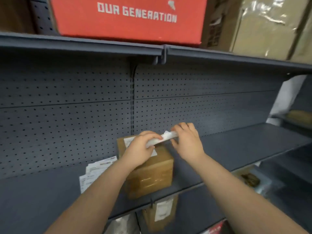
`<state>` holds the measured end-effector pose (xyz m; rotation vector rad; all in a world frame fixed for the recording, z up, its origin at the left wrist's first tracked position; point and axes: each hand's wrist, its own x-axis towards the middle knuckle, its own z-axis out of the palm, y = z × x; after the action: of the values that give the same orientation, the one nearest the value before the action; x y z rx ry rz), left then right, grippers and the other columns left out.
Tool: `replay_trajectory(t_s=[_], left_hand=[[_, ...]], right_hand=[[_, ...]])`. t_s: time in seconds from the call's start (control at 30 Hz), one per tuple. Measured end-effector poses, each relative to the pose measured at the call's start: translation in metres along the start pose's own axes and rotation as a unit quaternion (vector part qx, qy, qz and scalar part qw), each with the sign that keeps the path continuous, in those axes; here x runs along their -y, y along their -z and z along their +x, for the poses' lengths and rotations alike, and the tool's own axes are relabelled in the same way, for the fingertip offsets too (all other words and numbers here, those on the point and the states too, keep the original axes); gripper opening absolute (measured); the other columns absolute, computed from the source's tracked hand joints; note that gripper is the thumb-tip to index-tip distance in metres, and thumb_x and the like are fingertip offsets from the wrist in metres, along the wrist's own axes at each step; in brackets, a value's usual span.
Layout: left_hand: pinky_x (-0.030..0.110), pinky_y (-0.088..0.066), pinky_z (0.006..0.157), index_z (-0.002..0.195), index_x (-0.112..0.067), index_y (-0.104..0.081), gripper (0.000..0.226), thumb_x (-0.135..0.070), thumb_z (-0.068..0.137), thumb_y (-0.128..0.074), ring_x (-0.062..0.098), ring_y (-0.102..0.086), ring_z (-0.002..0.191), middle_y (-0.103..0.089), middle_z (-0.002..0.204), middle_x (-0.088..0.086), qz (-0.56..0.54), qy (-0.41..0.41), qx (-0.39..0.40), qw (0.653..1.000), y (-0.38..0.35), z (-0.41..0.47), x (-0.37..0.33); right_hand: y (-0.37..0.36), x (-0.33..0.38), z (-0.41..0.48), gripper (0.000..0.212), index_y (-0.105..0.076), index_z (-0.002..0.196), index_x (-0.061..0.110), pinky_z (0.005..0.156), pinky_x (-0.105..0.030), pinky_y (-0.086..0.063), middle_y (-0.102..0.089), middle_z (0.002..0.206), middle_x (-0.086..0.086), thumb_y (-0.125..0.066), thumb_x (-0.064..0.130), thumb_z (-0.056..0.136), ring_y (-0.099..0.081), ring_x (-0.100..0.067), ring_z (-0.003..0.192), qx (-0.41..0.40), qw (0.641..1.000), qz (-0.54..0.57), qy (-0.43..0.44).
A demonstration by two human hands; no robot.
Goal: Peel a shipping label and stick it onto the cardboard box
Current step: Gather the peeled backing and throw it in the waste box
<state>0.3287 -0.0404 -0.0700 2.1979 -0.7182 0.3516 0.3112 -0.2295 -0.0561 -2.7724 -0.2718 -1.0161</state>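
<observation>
A brown cardboard box (152, 173) stands on the dark grey shelf (236, 149), with a white label partly showing on its top. Above the box, both hands hold a white shipping label sheet (166, 137). My left hand (141, 149) pinches its left end, and my right hand (187, 139) grips its right end. The sheet is bent and blurred, so I cannot tell whether the label is separated from its backing. More white label sheets (96, 169) lie flat on the shelf just left of the box.
A red box (128, 19) printed "OUR GENERATION" sits on the shelf above, beside taped brown cartons (263, 26). A pegboard back wall (67, 107) is behind the box. On the lower shelf stands another labelled cardboard box (160, 215).
</observation>
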Motion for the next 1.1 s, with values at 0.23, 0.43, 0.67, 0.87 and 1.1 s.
replay_trajectory(t_s=[0.23,0.43,0.67,0.87,1.1], left_hand=[[0.020,-0.041,0.077,0.110,-0.037,-0.061,0.049,0.002,0.081,-0.057,0.007,-0.053,0.092,-0.052,0.105,-0.014,-0.081,-0.073,0.120,0.987,-0.158,0.074,-0.102],[0.020,-0.038,0.088,0.119,-0.024,-0.061,0.049,0.005,0.078,-0.060,0.008,-0.050,0.102,-0.051,0.112,-0.007,-0.134,-0.112,0.216,0.961,-0.309,0.109,-0.199],[0.004,-0.043,0.073,0.116,-0.011,-0.063,0.044,0.012,0.079,-0.059,0.012,-0.058,0.099,-0.063,0.110,-0.001,-0.225,-0.060,0.289,0.929,-0.470,0.138,-0.267],[0.031,-0.049,0.088,0.110,-0.025,-0.064,0.047,0.008,0.077,-0.060,0.015,-0.061,0.102,-0.065,0.113,-0.001,-0.210,-0.007,0.338,0.917,-0.587,0.136,-0.249],[0.029,-0.047,0.097,0.116,-0.027,-0.061,0.048,0.004,0.080,-0.058,0.012,-0.057,0.107,-0.060,0.113,-0.008,-0.171,0.024,0.374,0.911,-0.679,0.114,-0.210]], right_hand=[[0.075,-0.173,-0.075,0.025,-0.065,0.094,0.011,0.066,-0.043,-0.046,-0.063,0.091,-0.009,-0.075,0.012,0.071,-0.053,-0.036,0.086,-0.013,0.986,-0.118,-0.119],[0.127,-0.311,-0.157,0.023,-0.063,0.088,0.012,0.061,-0.045,-0.048,-0.061,0.080,-0.009,-0.076,0.015,0.069,-0.052,-0.036,0.077,-0.007,0.960,-0.178,-0.215],[0.136,-0.468,-0.241,0.026,-0.062,0.091,0.013,0.064,-0.043,-0.049,-0.065,0.083,-0.005,-0.077,0.023,0.072,-0.054,-0.033,0.076,0.018,0.941,-0.203,-0.270],[0.092,-0.548,-0.308,0.023,-0.063,0.092,0.014,0.066,-0.044,-0.050,-0.066,0.083,-0.006,-0.077,0.020,0.074,-0.055,-0.034,0.078,0.047,0.943,-0.155,-0.289],[0.027,-0.581,-0.370,0.024,-0.067,0.090,0.015,0.063,-0.042,-0.053,-0.070,0.084,-0.004,-0.081,0.021,0.071,-0.060,-0.034,0.080,0.084,0.920,-0.118,-0.364]])
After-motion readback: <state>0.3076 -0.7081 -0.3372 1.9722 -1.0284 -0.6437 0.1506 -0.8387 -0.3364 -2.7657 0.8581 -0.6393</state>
